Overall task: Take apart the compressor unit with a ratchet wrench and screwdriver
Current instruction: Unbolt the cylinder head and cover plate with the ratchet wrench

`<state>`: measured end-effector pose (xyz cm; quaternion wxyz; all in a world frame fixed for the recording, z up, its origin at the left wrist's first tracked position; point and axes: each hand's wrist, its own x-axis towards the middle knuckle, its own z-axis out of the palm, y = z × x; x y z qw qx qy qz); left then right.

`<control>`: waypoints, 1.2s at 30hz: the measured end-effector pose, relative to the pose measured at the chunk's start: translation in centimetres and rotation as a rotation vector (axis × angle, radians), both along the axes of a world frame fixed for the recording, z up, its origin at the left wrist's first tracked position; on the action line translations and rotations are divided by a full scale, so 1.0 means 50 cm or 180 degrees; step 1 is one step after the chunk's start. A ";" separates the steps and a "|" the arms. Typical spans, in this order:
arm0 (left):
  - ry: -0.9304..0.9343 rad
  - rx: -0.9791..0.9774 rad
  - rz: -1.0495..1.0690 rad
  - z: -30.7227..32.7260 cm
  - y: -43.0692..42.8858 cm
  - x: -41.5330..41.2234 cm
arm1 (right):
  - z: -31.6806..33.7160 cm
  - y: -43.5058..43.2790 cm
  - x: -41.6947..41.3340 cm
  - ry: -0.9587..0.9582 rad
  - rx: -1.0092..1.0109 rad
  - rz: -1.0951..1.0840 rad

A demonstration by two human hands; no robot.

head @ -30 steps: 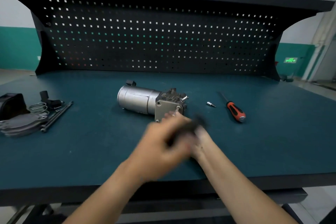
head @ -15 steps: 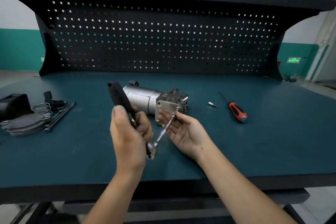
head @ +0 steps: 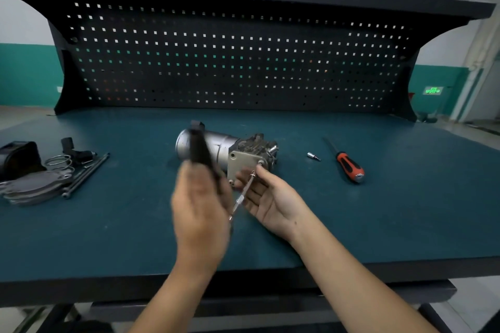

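Observation:
The compressor unit [head: 224, 144], a silver cylinder with a square end plate [head: 242, 162], lies on its side at mid-bench. My left hand [head: 200, 208], blurred by motion, grips the black handle of the ratchet wrench [head: 198, 146], which stands up in front of the cylinder. The wrench's thin extension bar [head: 243, 192] slants up to a bolt at the plate's right corner. My right hand [head: 273, 197], palm up, pinches the bar's tip between thumb and forefinger just below that bolt. The orange-and-black screwdriver [head: 349, 165] lies untouched to the right.
A small socket bit [head: 313, 156] lies between compressor and screwdriver. At the left edge sit removed parts: grey plates [head: 32, 186], two long bolts [head: 86, 174], wire rings [head: 58, 161], a black cover [head: 16, 157]. A black pegboard [head: 243, 62] backs the green bench [head: 378, 211].
Both hands went from a blurred huddle at the plate to a working hold. My left hand swings the wrench handle; my right hand stays on the bar. The compressor has not shifted.

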<state>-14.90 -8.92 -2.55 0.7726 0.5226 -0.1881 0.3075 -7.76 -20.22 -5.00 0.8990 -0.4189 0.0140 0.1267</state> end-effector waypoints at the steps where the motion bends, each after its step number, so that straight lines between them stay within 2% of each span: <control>1: 0.0332 -0.0661 -0.0051 0.004 0.006 0.010 | 0.000 -0.002 0.000 -0.0003 0.0046 0.0048; 3: 0.0706 -0.1465 -0.0063 0.008 0.016 0.031 | 0.001 -0.005 -0.002 -0.0030 0.0159 0.0086; 4: 0.0756 -0.1629 -0.0089 0.009 0.017 0.034 | 0.001 -0.005 -0.003 -0.0053 0.0179 0.0074; 6: 0.0616 -0.1515 -0.0176 0.002 0.010 0.030 | 0.001 -0.004 -0.005 -0.0080 0.0160 0.0028; 8: 0.0283 -0.0944 -0.0393 -0.004 -0.005 0.011 | 0.002 -0.004 -0.004 -0.0035 0.0140 -0.0051; 9: -0.0172 -0.0275 -0.0476 -0.007 -0.006 0.000 | 0.003 -0.003 -0.004 -0.0004 0.0133 -0.0077; 12: -0.1997 0.3338 0.0335 -0.023 -0.015 0.004 | 0.003 -0.004 -0.002 0.0046 -0.0006 -0.0114; 13: -0.2313 0.4070 0.0656 -0.032 -0.011 0.011 | 0.002 -0.004 0.000 0.0032 -0.0049 -0.0143; 14: -0.2265 0.4346 0.0606 -0.031 -0.005 0.014 | -0.001 -0.003 0.002 0.0023 -0.0070 -0.0170; 16: -0.1903 0.3655 0.0233 -0.031 -0.002 0.010 | -0.003 -0.002 0.006 0.0026 -0.0056 -0.0184; 17: -0.1502 0.2917 0.0010 -0.026 0.001 0.004 | -0.006 -0.001 0.008 0.0021 -0.0039 -0.0174; 20: -0.0051 0.0001 -0.0117 -0.006 0.001 -0.003 | -0.011 0.003 0.008 -0.0076 -0.0082 -0.0148; 22: 0.0508 -0.1183 -0.0101 -0.003 0.004 0.012 | -0.009 0.006 0.006 -0.0126 -0.0032 -0.0015; 24: 0.0717 -0.1646 -0.0007 -0.003 0.009 0.020 | -0.004 0.007 0.004 -0.0088 0.0118 0.0058; 27: 0.0569 -0.1559 -0.0067 -0.003 0.001 0.019 | 0.000 0.003 0.000 -0.0073 0.0195 0.0063; 30: 0.0170 -0.0728 -0.0298 -0.011 -0.007 0.011 | 0.000 0.000 0.000 -0.0095 0.0081 -0.0031; 31: -0.0169 -0.0056 -0.0354 -0.012 -0.003 0.006 | -0.001 0.002 0.000 -0.0076 0.0047 -0.0055; 34: -0.1368 0.3509 -0.0113 -0.019 -0.004 -0.001 | 0.001 0.005 0.000 0.0029 -0.0019 -0.0120; 35: -0.1597 0.4261 0.0021 -0.030 -0.005 0.001 | 0.000 0.004 0.000 0.0032 -0.0069 -0.0170; 36: -0.1887 0.4507 0.0233 -0.038 -0.003 0.009 | -0.002 0.003 0.001 0.0015 -0.0118 -0.0211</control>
